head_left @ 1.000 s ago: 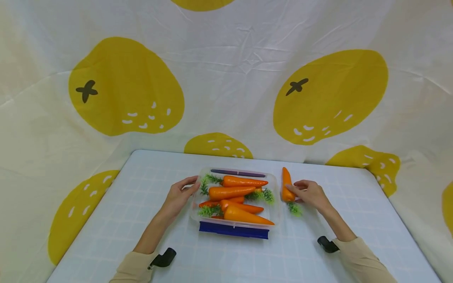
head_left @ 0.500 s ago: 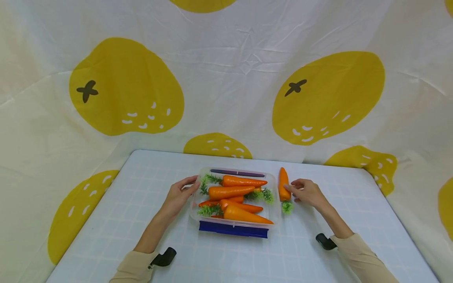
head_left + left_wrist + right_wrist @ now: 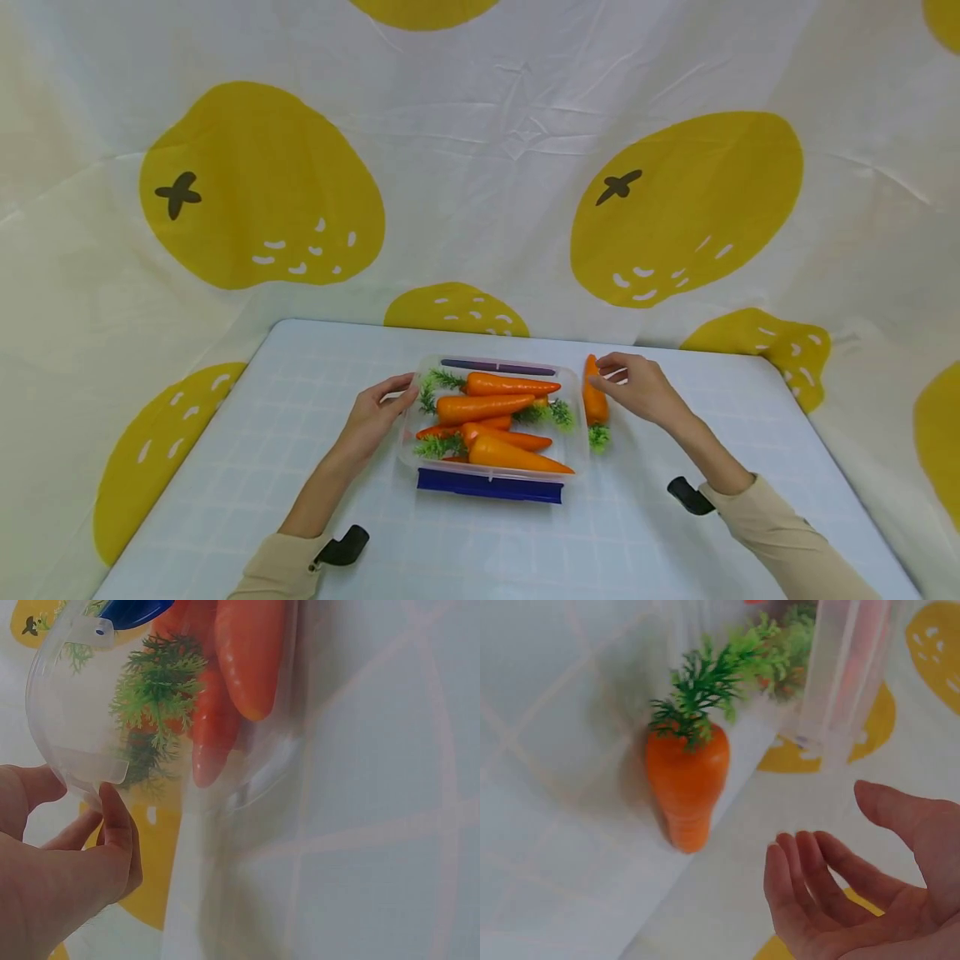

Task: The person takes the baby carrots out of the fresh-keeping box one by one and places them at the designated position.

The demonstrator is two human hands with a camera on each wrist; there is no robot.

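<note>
A clear plastic food container (image 3: 491,472) with blue clips holds several orange carrots (image 3: 487,407) with green tops. My left hand (image 3: 378,414) grips the container's left rim; in the left wrist view, the thumb and fingertips (image 3: 114,814) pinch it at the side flap. One more carrot (image 3: 596,406) lies on the table along the container's right side, its leafy end toward me. Above its far end is my right hand (image 3: 640,387). In the right wrist view that hand (image 3: 855,892) has its fingers loosely bent, apart from the carrot, with nothing between them.
A white table (image 3: 322,517) with a faint grid carries the container near its back edge. Behind stands a pale cloth (image 3: 480,183) printed with yellow fruit. Black wrist cameras (image 3: 343,546) sit on both sleeves. The front blue clip (image 3: 489,486) hangs folded outward.
The loose carrot has shifted left, up against the container's side. My right hand has let go of it and risen toward its far end. The left hand stays on the rim.
</note>
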